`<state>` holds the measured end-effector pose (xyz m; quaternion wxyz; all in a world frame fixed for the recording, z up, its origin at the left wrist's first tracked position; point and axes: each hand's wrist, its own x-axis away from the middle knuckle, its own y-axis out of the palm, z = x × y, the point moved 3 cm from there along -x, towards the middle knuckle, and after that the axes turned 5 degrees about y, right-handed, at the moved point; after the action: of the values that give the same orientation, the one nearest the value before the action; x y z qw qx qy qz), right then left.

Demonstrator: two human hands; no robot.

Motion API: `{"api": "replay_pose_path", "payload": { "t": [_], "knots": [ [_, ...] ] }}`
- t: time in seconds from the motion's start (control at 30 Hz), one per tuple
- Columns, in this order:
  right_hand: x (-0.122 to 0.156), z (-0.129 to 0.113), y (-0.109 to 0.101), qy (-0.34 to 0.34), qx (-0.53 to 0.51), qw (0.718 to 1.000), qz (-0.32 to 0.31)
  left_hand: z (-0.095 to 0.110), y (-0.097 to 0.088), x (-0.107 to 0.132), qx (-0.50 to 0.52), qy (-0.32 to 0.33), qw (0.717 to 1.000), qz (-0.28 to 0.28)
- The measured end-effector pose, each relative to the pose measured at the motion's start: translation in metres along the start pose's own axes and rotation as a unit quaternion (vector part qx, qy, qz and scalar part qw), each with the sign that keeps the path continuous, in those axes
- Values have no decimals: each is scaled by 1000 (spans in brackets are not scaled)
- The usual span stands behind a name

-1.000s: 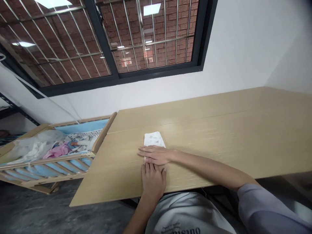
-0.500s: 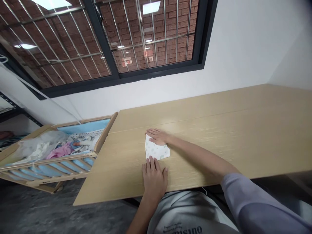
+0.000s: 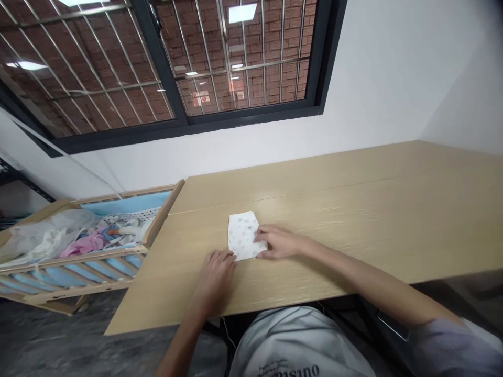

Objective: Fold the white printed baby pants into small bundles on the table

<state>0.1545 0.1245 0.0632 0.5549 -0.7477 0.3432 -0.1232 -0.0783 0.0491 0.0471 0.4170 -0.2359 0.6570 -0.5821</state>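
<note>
A small folded white cloth (image 3: 242,235) with a faint pale print lies flat on the light wood table (image 3: 334,220). My right hand (image 3: 280,242) is on the cloth's right edge, with curled fingers over it and the thumb near its lower corner. My left hand (image 3: 214,277) is at the cloth's lower left corner, with its fingertips at or touching the edge. Its fingers are curled, and I cannot tell whether they pinch the cloth.
To the left of the table stands a wooden crib (image 3: 74,272) with blue padding, holding pink and white clothes and a white plastic bag. A seam crosses the tabletop. Beyond the table's near edge are my grey shirt and the dark floor.
The cloth has gone from a triangular shape to a more rectangular one. My left hand has moved left and up to its corner. My right hand has shifted to the cloth's right edge.
</note>
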Motion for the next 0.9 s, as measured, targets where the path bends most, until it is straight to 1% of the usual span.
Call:
{"api": "replay_pose_path", "payload": {
  "t": [0.1,0.17,0.27,0.33,0.4,0.47,0.53,0.6,0.67,0.77,0.83,0.9],
  "knots": [
    [18,-12,13,6,68,998,18,-3,-1,-3,-14,13,1000,4],
    [24,-19,14,14,108,993,36,0,0,-3,-20,8,1000,-5],
    [30,-28,4,27,109,993,28,8,-2,-1,19,-5,1000,-14],
    [31,-30,-7,63,78,995,4,12,-6,-1,67,-21,998,-3],
    [28,-27,-18,115,43,992,-12,15,-12,-5,100,-45,994,16],
    [19,-19,-26,156,12,988,-7,13,-19,-16,103,-70,992,29],
    [4,-7,-30,181,-10,983,10,8,-23,-35,75,-96,992,25],
    [-13,8,-28,206,-21,978,28,0,-24,-58,39,-118,992,17],
    [-29,25,-22,235,-30,970,56,-9,-22,-81,12,-138,990,16],
    [-45,47,-6,269,-42,956,107,-21,-10,-107,-18,-168,985,18],
    [-51,60,7,289,-41,947,131,-26,3,-116,-33,-183,983,14],
    [-52,70,21,303,-43,941,144,-30,17,-120,-43,-191,981,8]
  ]
}}
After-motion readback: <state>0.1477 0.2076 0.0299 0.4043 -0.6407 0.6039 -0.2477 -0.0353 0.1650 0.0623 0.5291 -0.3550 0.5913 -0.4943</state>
